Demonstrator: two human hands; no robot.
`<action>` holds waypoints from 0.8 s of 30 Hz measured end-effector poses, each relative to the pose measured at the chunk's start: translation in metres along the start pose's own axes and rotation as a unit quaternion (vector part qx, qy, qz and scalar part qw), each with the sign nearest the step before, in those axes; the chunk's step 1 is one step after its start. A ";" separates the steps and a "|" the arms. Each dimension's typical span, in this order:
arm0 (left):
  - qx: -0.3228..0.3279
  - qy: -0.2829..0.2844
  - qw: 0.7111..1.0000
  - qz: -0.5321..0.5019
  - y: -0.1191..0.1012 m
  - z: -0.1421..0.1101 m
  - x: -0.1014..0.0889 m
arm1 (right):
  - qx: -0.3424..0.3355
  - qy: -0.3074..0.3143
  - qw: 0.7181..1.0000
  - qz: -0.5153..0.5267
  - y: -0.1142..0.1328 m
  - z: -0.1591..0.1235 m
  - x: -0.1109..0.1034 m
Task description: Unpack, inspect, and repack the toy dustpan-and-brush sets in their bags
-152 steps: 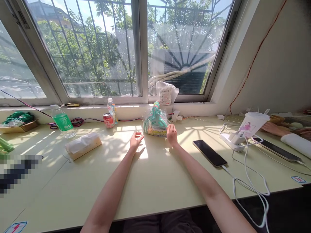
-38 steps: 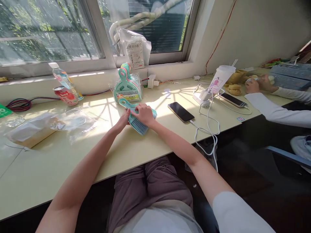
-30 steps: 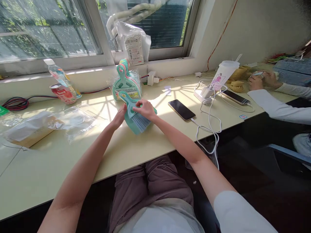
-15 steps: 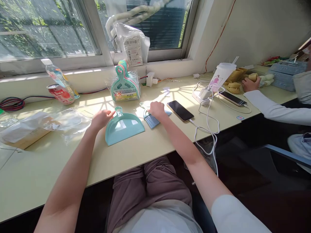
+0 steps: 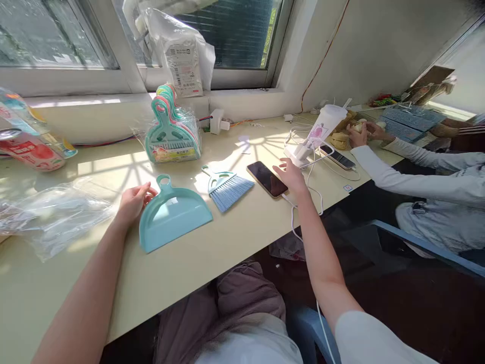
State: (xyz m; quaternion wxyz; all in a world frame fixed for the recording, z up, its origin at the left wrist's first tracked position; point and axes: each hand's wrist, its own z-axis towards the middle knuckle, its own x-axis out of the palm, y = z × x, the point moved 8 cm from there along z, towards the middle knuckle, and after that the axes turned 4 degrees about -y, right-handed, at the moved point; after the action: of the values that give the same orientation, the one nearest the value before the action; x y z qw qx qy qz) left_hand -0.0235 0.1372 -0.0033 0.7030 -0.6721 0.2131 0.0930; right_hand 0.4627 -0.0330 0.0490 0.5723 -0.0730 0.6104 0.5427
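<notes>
Hands at table, clock face centred on brush (image 5: 231, 193), 12 = far side. L hand (image 5: 132, 202) at 9, fingers half-curled by rim of dustpan (image 5: 172, 217); can't tell whether they pinch it. R hand (image 5: 291, 174) btwn 2 & 3, fingers spread wide, just beside phone (image 5: 267, 179); contact unclear. Brush lies flat, ring twd 10, bristles twd 5, btwn dustpan (approx. 8–9) & phone (approx. 2–3).

Cf. 0.5 s ago: R hand was on brush, now off it & across phone; L hand remains at dustpan; view has swung R.

Edges & room: dustpan's straight lip faces approx. 5–6; a strip of table (image 5: 197, 258) runs from it to near edge. Gap dustpan–brush narrow; brush–phone tighter still, corner beside edge. A wider sunlit stretch lies at 12–1, w/ pale paper slip (image 5: 244, 139).

Outward: bagged dustpan sets (image 5: 172, 136) at 10–11; clear film (image 5: 68, 217) at 9, past L hand; power strip (image 5: 295, 153) & tilted cup (image 5: 325, 124) at 2; co-worker's hands (image 5: 358, 135) farther along 2.
</notes>
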 end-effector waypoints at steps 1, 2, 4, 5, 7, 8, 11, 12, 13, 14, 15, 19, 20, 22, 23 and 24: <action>-0.024 0.002 1.000 -0.008 0.002 -0.001 0.000 | 0.021 0.020 0.999 0.033 -0.016 -0.001 0.001; -0.040 0.002 0.999 -0.012 0.003 -0.001 -0.001 | 0.029 0.033 0.997 0.062 -0.028 -0.001 0.003; -0.046 -0.003 0.999 -0.010 0.003 -0.001 -0.003 | 0.036 0.064 0.990 0.120 -0.040 0.001 0.014; -0.043 -0.005 0.999 -0.004 0.002 -0.001 -0.004 | 0.035 0.078 0.986 0.143 -0.042 0.004 0.021; -0.037 -0.006 0.999 0.009 0.002 0.000 -0.005 | 0.038 0.097 0.981 0.163 -0.044 0.013 0.035; -0.037 -0.006 0.999 0.012 0.002 0.001 -0.005 | 0.041 0.100 0.981 0.162 -0.044 0.018 0.041; -0.042 -0.006 0.999 0.022 0.001 0.001 -0.007 | 0.048 0.103 0.981 0.154 -0.045 0.033 0.051; -0.042 -0.005 0.999 0.022 0.000 0.001 -0.008 | 0.049 0.106 0.980 0.161 -0.046 0.035 0.054; -0.041 -0.004 0.999 0.019 0.000 0.002 -0.008 | 0.050 0.110 0.978 0.170 -0.046 0.037 0.055; -0.040 -0.004 0.999 0.016 -0.001 0.002 -0.008 | 0.052 0.113 0.976 0.179 -0.047 0.037 0.056; -0.040 -0.003 0.999 0.011 0.000 0.003 -0.008 | 0.055 0.113 0.974 0.187 -0.048 0.037 0.057; -0.039 -0.001 0.999 -0.003 0.004 0.006 -0.007 | 0.067 0.105 0.972 0.201 -0.050 0.036 0.056; -0.037 -0.001 0.999 -0.003 0.005 0.006 -0.007 | 0.068 0.107 0.971 0.201 -0.050 0.035 0.055; -0.035 -0.002 0.999 -0.001 0.006 0.006 -0.007 | 0.068 0.113 0.972 0.196 -0.046 0.035 0.055; -0.035 -0.001 0.999 -0.001 0.006 0.006 -0.008 | 0.067 0.115 0.972 0.192 -0.045 0.034 0.054; -0.036 -0.001 0.999 -0.001 0.006 0.006 -0.008 | 0.067 0.115 0.973 0.186 -0.043 0.034 0.053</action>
State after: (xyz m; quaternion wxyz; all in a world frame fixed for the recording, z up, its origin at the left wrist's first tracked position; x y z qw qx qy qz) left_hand -0.0319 0.1443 -0.0054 0.6788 -0.6969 0.2083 0.1007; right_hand 0.4966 0.0032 -0.0088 0.3905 0.0188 0.7103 0.5854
